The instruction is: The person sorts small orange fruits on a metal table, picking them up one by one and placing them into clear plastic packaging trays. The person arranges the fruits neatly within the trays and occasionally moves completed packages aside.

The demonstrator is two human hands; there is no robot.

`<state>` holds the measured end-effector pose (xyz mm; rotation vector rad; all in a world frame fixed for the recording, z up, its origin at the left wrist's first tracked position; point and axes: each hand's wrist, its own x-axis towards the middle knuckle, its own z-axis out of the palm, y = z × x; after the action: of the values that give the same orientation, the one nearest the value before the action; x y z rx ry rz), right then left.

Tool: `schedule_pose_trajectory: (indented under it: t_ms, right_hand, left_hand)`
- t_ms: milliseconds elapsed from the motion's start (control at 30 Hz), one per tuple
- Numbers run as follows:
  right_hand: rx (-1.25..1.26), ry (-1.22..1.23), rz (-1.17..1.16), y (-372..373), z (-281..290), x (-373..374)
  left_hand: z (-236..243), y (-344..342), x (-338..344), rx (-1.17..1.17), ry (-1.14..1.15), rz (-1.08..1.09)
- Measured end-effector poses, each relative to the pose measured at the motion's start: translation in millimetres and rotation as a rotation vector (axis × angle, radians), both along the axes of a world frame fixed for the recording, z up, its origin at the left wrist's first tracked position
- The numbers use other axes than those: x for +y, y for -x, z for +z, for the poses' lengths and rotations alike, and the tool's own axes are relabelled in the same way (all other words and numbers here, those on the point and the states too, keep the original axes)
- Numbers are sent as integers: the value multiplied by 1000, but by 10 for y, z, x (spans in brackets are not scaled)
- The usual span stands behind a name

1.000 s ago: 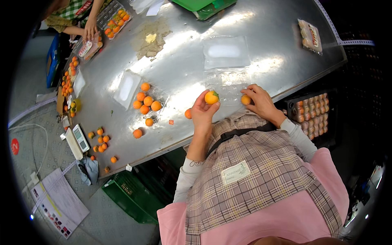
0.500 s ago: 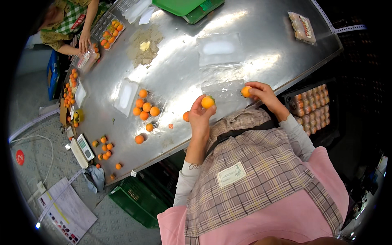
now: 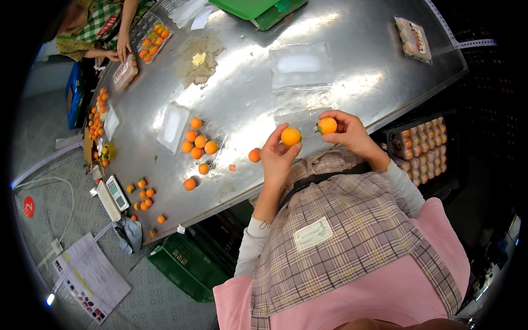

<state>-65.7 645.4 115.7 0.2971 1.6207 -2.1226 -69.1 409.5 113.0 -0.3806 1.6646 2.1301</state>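
Note:
My left hand (image 3: 279, 155) pinches a round, smooth orange fruit (image 3: 291, 136) between thumb and fingertips, just above the near edge of the metal table. My right hand (image 3: 349, 131) grips a similar orange fruit (image 3: 328, 125), with a small green part at its underside. The two fruits are close together but apart. Beside my left wrist, another orange fruit (image 3: 254, 155) rests on the table. Beyond my hands lies an open clear plastic clamshell (image 3: 300, 88) with a white pad in it; my hands partly hide its nearer half.
Loose orange fruits (image 3: 197, 153) lie by a second open clamshell (image 3: 171, 129) at left. A scale (image 3: 116, 192) stands at the left corner. A green tray (image 3: 247, 8) is at the back. A closed pack (image 3: 413, 39) lies far right. A co-worker's hands (image 3: 122, 50) touch a pack.
My right hand has moved slightly left, bringing its fruit nearer to the left one, and the fruit has been turned. The left fruit's green calyx has rotated out of view. The co-worker's pack is now shut.

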Motion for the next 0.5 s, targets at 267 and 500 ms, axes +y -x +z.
schedule_pose_trajectory:
  t_ms: [267, 500]
  right_hand:
    - [338, -387, 117, 36, 245, -91]
    - [510, -507, 189, 43, 364, -233]
  left_hand:
    - [30, 61, -21, -299, -375, -34]
    - [60, 54, 132, -207, -282, -152]
